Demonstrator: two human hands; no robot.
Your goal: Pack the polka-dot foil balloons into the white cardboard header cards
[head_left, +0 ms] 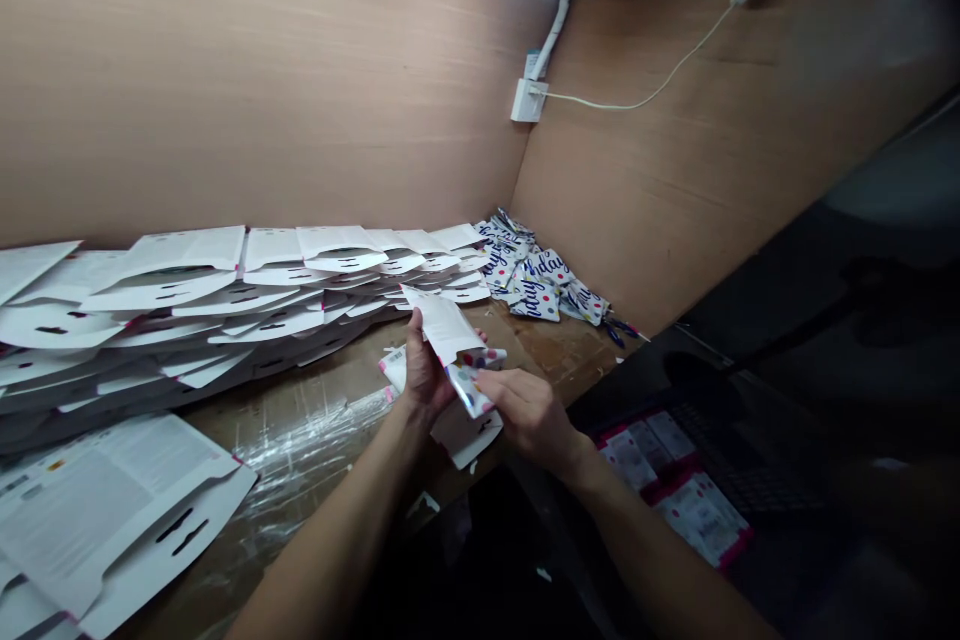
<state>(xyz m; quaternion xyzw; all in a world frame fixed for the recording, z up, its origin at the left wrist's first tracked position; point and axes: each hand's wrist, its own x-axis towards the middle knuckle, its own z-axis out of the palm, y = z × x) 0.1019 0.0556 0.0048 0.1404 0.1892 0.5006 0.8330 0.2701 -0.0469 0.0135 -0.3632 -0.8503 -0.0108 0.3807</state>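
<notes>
Status on my screen?

Left hand [427, 370] closed, gripping a white card [442, 325]. Right hand [529, 410] pinches a polka-dot piece [469, 390] against that card.

Location?

Both just in front of the card stack [187, 290] on the bench [300, 450]. More polka-dot pieces [532, 285] lie beyond the stack's far end; red-edged cards [675, 485] sit lower, well right of it.

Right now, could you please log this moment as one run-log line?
left hand: white card | right hand: polka-dot piece | nearby: stacked white cards | polka-dot pile
</notes>
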